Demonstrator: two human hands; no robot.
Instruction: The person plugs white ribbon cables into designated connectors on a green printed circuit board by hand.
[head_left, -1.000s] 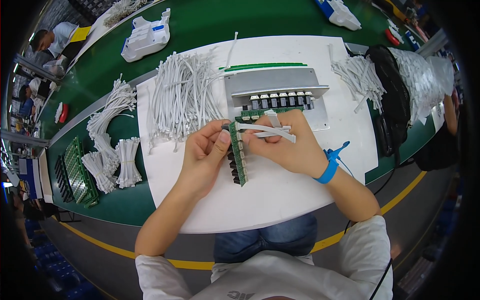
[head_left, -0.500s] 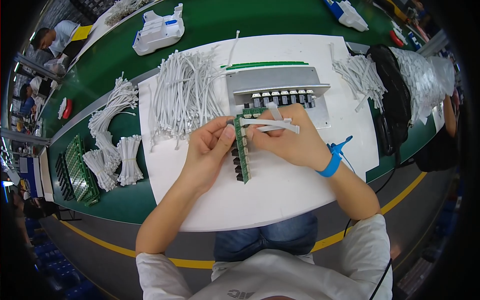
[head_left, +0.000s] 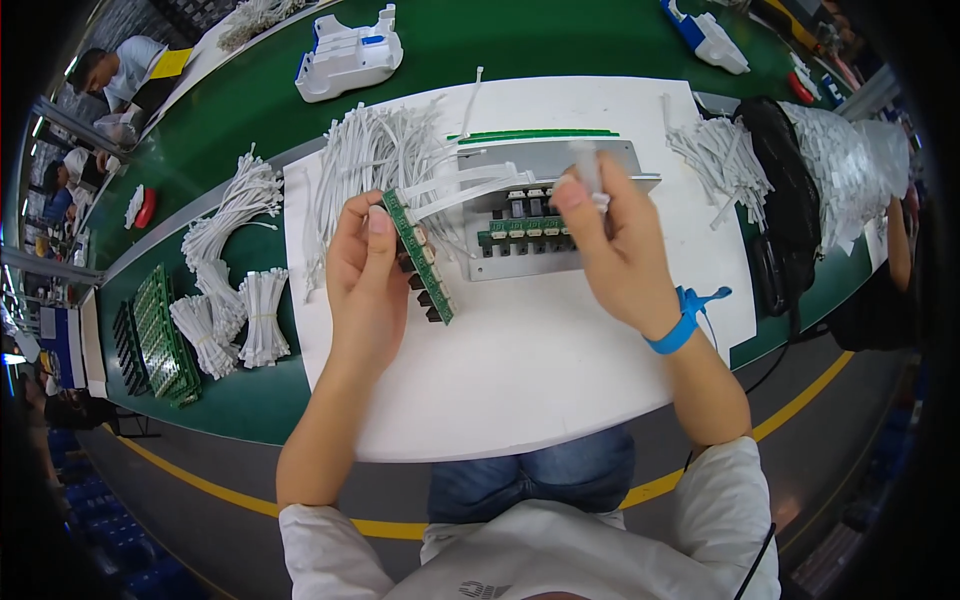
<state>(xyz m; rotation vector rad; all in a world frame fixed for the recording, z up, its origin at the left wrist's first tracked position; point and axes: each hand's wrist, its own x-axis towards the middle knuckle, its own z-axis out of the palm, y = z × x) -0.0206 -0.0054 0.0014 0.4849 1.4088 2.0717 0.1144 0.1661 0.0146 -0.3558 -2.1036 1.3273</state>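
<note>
My left hand (head_left: 365, 260) is closed around a narrow green circuit board (head_left: 425, 262), tilted, with black parts along its lower left side. White flat cables (head_left: 465, 188) run from the board's upper end to the right, their free ends above a grey metal fixture (head_left: 600, 262). Over the fixture's right part, my right hand (head_left: 620, 235) pinches a whitish cable (head_left: 588, 170), smeared by motion. Another green board (head_left: 530, 230) with white connectors sits on the fixture, in front of a row of black parts; my right hand hides its right end.
A heap of white cables (head_left: 375, 170) lies behind my left hand, another (head_left: 720, 160) at the right beside a black bag (head_left: 765, 190). Bundled cables (head_left: 263, 315) and stacked green boards (head_left: 163, 335) are at the left. White-and-blue housings (head_left: 350, 60) stand at the back.
My hands have moved apart. The left has carried the circuit board left and tilted it; the right has moved up and right, away from the cables on the board, uncovering the fixture's board.
</note>
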